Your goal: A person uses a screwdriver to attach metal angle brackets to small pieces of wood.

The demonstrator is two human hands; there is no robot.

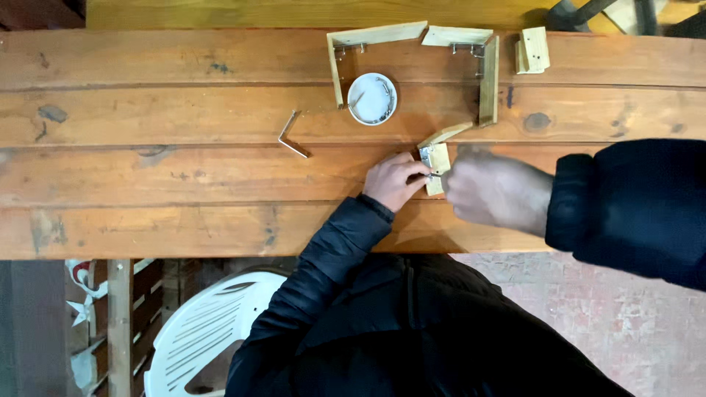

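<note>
the left hand [395, 181] is curled around the near end of a small wooden piece [438, 163] with a metal bracket, pinning it to the worktop [184, 176]. the right hand [494, 190] is closed just beside the piece at its right edge, fingers pinched on something too small and blurred to tell. beyond them lie a white dish of screws [372, 98], an angled wooden frame [412, 44] and a hex key [291, 136] to the left.

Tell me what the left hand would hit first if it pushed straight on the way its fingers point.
The left hand points right; it already touches the small wooden block, and behind it likely the right hand.
</note>
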